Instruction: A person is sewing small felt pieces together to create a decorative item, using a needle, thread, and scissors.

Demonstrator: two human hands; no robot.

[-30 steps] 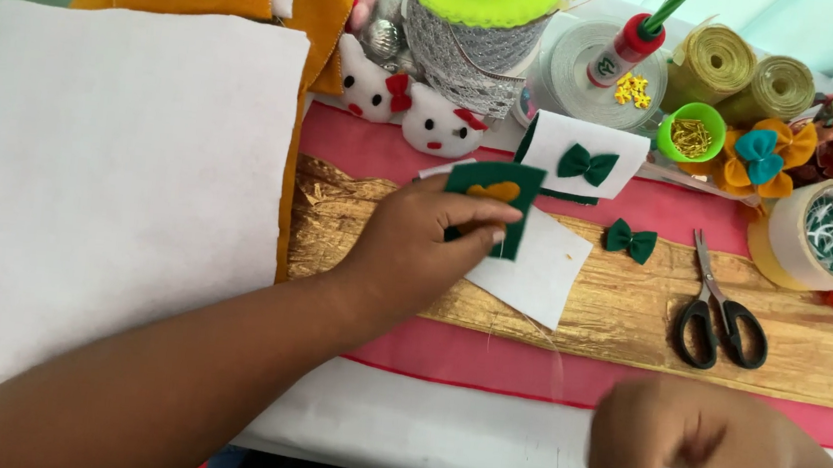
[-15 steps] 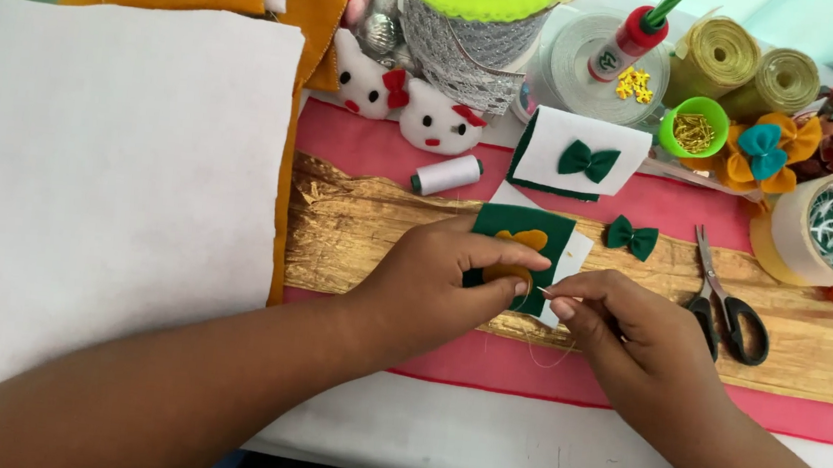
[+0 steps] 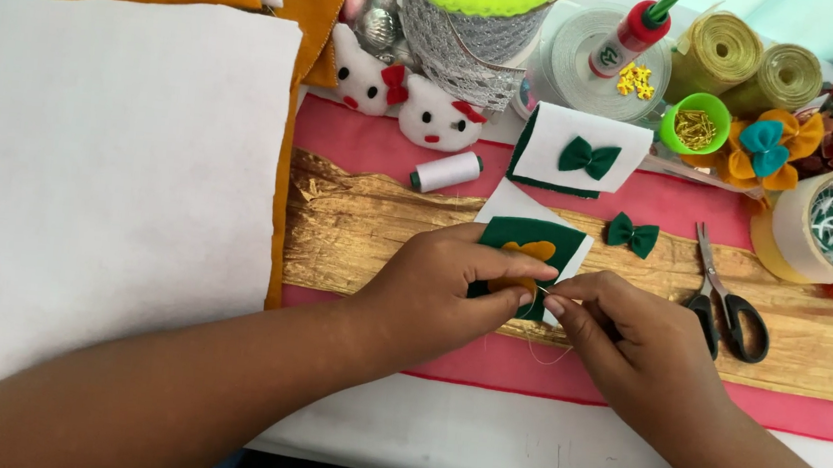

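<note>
My left hand [image 3: 437,291] pinches a small green felt piece [image 3: 527,239] with an orange shape [image 3: 534,250] on it, backed by a white felt piece [image 3: 514,204]. Fingertips of my right hand [image 3: 633,343] meet the left thumb at the felt's lower edge, pinching what looks like a thin needle with pale thread [image 3: 552,354] hanging below. Both hands hover over a crinkled gold ribbon [image 3: 356,234] lying on red fabric [image 3: 364,144].
A white thread spool [image 3: 445,171] lies behind the hands. Black scissors [image 3: 727,306], two green bows [image 3: 632,234] [image 3: 589,158], a large white felt sheet [image 3: 110,177], a green cup of pins [image 3: 694,123], ribbon rolls [image 3: 719,50] and two white toy heads [image 3: 403,102] surround the work.
My right hand came up from the bottom edge to meet the left at the felt. The green piece shifted toward me, uncovering the thread spool.
</note>
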